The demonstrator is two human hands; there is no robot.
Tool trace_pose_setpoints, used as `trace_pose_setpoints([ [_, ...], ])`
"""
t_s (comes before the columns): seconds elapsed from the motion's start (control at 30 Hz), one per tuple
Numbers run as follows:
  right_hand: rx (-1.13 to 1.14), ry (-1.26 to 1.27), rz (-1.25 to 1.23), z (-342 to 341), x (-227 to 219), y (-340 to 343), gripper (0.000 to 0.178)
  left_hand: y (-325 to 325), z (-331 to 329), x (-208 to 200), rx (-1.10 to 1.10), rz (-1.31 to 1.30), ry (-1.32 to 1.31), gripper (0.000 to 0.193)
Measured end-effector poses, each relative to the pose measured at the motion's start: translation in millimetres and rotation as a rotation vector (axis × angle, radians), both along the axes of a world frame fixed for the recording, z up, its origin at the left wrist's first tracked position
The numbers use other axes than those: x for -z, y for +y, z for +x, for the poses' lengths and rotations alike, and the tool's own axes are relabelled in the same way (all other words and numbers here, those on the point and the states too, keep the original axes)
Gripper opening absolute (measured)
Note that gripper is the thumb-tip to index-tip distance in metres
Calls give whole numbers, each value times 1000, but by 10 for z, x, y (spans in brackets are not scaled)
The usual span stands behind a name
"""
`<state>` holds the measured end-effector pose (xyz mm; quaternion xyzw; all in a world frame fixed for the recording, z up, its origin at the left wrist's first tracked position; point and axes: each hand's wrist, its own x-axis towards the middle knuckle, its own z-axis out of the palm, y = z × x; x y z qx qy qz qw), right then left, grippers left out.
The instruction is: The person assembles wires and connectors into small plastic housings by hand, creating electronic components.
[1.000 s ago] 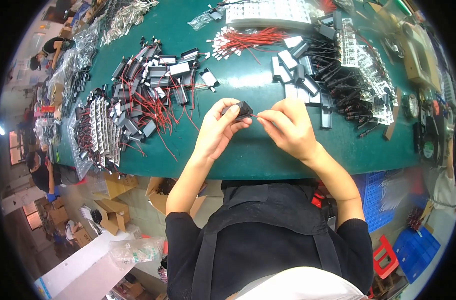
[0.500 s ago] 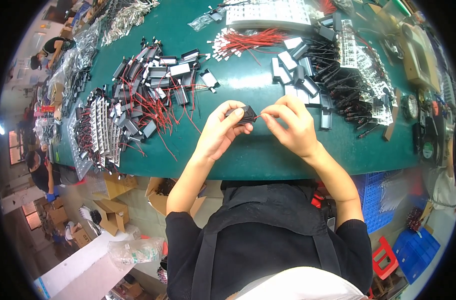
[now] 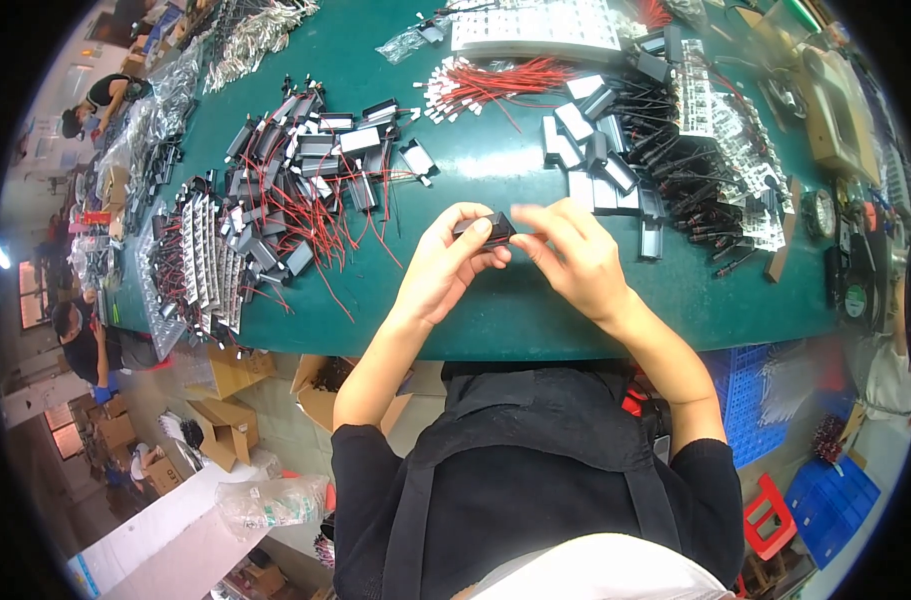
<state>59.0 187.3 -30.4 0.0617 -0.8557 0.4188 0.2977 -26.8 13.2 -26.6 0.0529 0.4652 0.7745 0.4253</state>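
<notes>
A small black box-shaped housing [image 3: 496, 229] is pinched between the thumb and fingers of my left hand [image 3: 443, 262], above the front part of the green table. My right hand [image 3: 582, 258] is just right of it, thumb tip close to the housing's right end. The right index finger is raised off the thumb and slightly smeared by motion. Nothing shows between the right fingertips. Whether the right thumb touches the housing I cannot tell. The inside of the housing is hidden.
Left on the green table [image 3: 485, 325] lies a pile of grey-black housings with red wires [image 3: 315, 165]. Back centre is a bundle of red wires with white connectors [image 3: 475, 85]. Right are pale-faced housings [image 3: 575, 122] and black cables [image 3: 680, 190]. A blue crate [image 3: 750, 405] stands below the table edge.
The right thumb and index finger have parted from a pinch on a thin red wire at the housing's end. The wire no longer shows between them. The left hand keeps its hold.
</notes>
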Motion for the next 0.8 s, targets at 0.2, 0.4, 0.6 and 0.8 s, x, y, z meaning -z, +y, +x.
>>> trace_pose_setpoints([
  [0.2, -207, -155, -45, -10, 4, -13, 52, 61, 33, 29, 71, 68, -68, 34],
  [0.4, -120, -165, -81, 31, -33, 92, 50, 11, 30, -113, -89, -217, 762, 36],
  [0.6, -135, -59, -2, 26, 55, 103, 48, -6, -104, -267, -36, -447, 1682, 35],
  [0.8, -137, -67, 66, 8, 15, 100, 47, 4, -87, -388, 27, -465, 1660, 21],
])
